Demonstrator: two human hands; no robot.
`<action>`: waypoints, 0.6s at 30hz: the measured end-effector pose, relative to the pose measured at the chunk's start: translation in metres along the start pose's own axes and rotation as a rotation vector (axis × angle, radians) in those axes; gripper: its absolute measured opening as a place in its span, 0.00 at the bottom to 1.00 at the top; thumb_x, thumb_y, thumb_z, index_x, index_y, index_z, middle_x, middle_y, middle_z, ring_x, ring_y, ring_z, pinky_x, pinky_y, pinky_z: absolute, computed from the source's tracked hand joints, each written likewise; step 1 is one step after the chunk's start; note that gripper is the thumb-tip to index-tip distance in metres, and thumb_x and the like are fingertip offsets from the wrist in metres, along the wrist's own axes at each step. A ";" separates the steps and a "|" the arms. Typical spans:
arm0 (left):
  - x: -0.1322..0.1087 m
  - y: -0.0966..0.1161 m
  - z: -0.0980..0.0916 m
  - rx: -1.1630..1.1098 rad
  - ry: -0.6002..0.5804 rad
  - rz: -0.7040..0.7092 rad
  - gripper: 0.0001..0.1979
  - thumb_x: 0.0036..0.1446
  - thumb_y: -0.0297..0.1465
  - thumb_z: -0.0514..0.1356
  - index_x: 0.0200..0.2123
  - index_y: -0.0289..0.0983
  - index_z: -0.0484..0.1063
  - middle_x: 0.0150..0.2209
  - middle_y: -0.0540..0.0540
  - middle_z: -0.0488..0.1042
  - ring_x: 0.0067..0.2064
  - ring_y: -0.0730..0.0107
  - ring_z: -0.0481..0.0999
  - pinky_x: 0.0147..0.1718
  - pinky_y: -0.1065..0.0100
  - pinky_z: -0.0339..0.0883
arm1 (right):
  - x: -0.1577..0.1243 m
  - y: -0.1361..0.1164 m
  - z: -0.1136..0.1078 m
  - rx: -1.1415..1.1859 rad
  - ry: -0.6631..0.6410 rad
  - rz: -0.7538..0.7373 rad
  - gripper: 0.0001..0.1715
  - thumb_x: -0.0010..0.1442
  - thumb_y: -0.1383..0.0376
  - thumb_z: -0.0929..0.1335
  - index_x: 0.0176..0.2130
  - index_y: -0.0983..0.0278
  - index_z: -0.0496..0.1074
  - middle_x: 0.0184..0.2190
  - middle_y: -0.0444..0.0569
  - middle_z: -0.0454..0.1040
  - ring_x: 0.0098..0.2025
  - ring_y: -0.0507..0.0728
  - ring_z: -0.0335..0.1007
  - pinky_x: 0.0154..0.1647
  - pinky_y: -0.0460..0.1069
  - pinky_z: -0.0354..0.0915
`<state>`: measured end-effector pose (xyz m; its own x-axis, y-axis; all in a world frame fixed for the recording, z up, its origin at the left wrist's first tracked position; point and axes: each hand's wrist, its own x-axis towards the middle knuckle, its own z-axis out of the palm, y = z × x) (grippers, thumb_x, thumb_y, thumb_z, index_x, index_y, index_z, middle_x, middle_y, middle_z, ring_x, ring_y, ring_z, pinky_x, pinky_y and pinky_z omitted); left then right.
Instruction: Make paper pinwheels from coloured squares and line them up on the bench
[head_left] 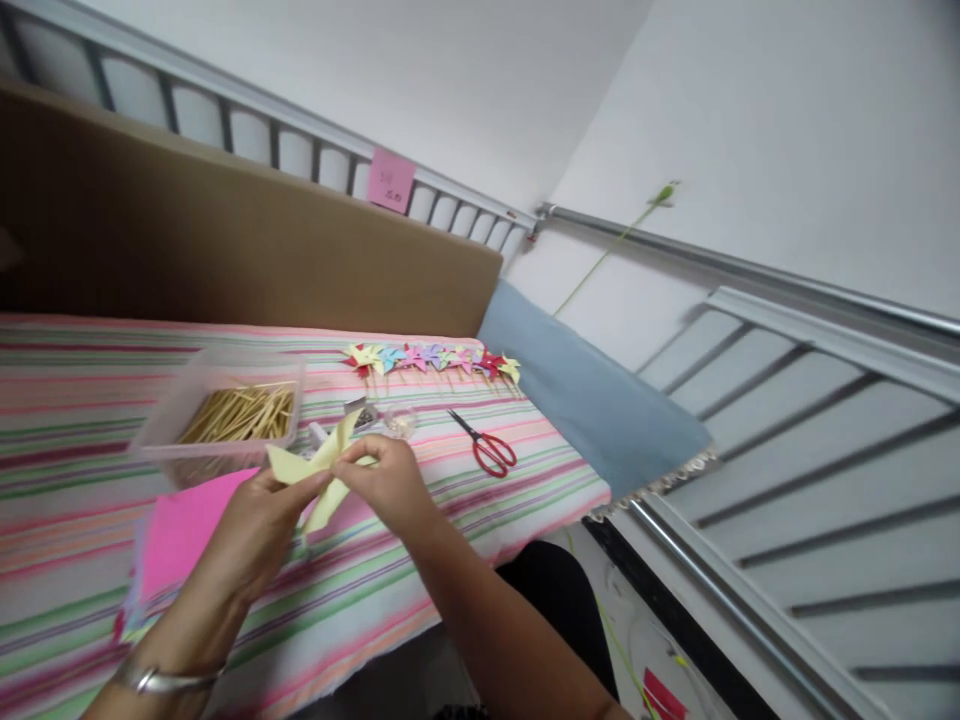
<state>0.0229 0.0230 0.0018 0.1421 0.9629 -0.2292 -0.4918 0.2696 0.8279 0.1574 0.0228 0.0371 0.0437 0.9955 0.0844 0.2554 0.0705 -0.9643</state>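
Both my hands hold a pale yellow folded paper piece (319, 470), shaped like a pinwheel, above the striped cloth. My left hand (259, 525) pinches its lower left part, fingers closed; a silver bracelet sits on that wrist. My right hand (386, 480) grips the paper's right side with fingers pressed together. A clear plastic box of wooden sticks (232, 415) stands just behind the paper. A pink paper sheet (180, 535) lies under my left hand.
A row of finished coloured pinwheels (431, 360) lies at the cloth's far edge. Red-handled scissors (487, 448) lie right of my hands. A cardboard sheet (225, 230) stands behind, with a metal rail and a pink note (390, 180). A blue cloth (592, 400) covers the right end.
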 end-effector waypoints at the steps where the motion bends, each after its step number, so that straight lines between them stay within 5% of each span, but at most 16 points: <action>1: 0.001 -0.001 -0.001 0.004 0.002 -0.009 0.13 0.35 0.31 0.73 0.28 0.33 0.79 0.26 0.47 0.79 0.30 0.69 0.76 0.32 0.73 0.68 | 0.000 0.001 0.000 0.012 0.000 0.012 0.05 0.44 0.64 0.70 0.22 0.63 0.72 0.18 0.40 0.67 0.21 0.49 0.59 0.23 0.44 0.58; 18: 0.000 -0.004 0.003 -0.016 0.031 0.010 0.17 0.29 0.22 0.72 0.29 0.33 0.78 0.29 0.46 0.80 0.36 0.60 0.79 0.31 0.69 0.72 | -0.001 0.006 0.001 0.035 0.005 0.012 0.04 0.44 0.64 0.70 0.22 0.63 0.72 0.20 0.40 0.69 0.20 0.49 0.60 0.22 0.44 0.57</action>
<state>0.0275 0.0222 0.0004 0.1111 0.9651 -0.2371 -0.5066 0.2603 0.8219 0.1582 0.0221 0.0314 0.0511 0.9959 0.0741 0.2205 0.0611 -0.9735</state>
